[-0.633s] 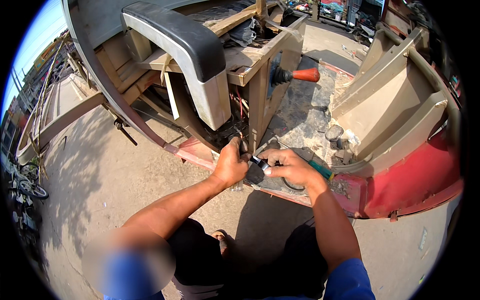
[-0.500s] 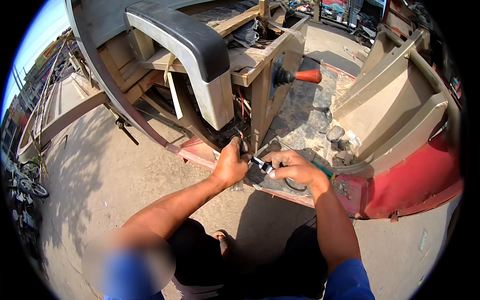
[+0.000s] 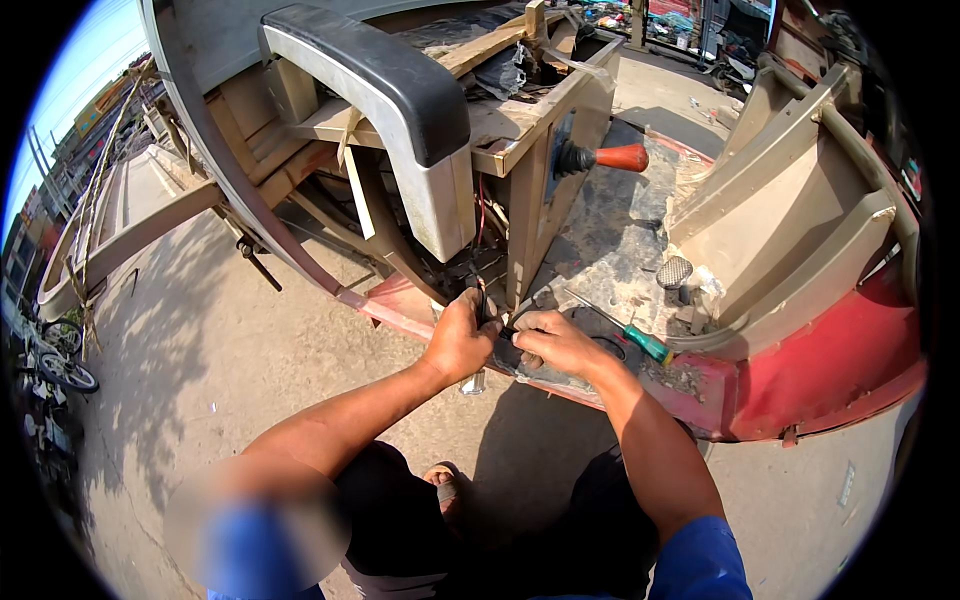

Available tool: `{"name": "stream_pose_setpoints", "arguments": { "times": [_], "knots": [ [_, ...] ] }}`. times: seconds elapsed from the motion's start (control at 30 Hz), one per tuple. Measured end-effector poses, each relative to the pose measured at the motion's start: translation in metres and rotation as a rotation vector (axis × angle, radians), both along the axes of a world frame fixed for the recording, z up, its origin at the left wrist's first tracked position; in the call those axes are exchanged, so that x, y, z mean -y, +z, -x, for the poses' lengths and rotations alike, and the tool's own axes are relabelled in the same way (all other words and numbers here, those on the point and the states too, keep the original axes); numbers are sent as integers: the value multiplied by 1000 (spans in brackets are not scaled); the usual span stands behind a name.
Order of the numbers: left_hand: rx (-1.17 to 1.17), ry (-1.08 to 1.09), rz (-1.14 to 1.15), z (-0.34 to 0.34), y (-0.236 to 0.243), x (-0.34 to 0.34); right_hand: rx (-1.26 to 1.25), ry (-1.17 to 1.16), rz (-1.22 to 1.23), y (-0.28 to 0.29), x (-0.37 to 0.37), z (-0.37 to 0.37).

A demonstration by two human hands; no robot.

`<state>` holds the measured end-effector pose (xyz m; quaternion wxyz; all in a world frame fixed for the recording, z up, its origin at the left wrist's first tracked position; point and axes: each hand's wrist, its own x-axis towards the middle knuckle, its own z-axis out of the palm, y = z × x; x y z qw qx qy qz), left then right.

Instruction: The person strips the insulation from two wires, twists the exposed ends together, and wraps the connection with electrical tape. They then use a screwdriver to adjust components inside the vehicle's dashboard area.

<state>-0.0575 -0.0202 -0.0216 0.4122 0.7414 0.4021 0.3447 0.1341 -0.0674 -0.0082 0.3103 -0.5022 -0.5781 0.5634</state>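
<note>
My left hand [image 3: 463, 335] is closed around dark wiring [image 3: 482, 298] at the vehicle's floor edge, below the grey-and-black armrest-shaped panel [image 3: 455, 200]. Beneath that hand sticks out a shiny, clear or silvery piece [image 3: 473, 383]; most of it is hidden. Close beside it, my right hand [image 3: 553, 342] is closed with its fingers curled in, and a small dark thing shows between the two hands. What the right fingers hold is covered. A screwdriver with a green handle [image 3: 648, 343] lies on the floor pan, right of my right hand.
A lever with a red grip [image 3: 620, 157] juts from the beige console [image 3: 530, 220]. A round pedal [image 3: 673, 272] stands on the dusty floor pan. To the right are beige panels [image 3: 800, 230] and a red body panel [image 3: 830, 360]. Bicycles [image 3: 65, 370] stand far left.
My right hand has moved slightly left and curled closed; the black-and-silver piece at its fingertips is now hidden. The screwdriver has come into fuller view. My left hand keeps its grip.
</note>
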Motion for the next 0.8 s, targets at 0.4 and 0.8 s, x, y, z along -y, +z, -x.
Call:
{"name": "stream_pose_setpoints", "arguments": {
  "times": [0.4, 0.8],
  "knots": [
    [27, -11, 247, 6, 4, 16, 102, -243, -92, 13, -24, -10],
    [1, -114, -44, 10, -8, 18, -38, -143, 80, 14, -56, 7]
  ]
}}
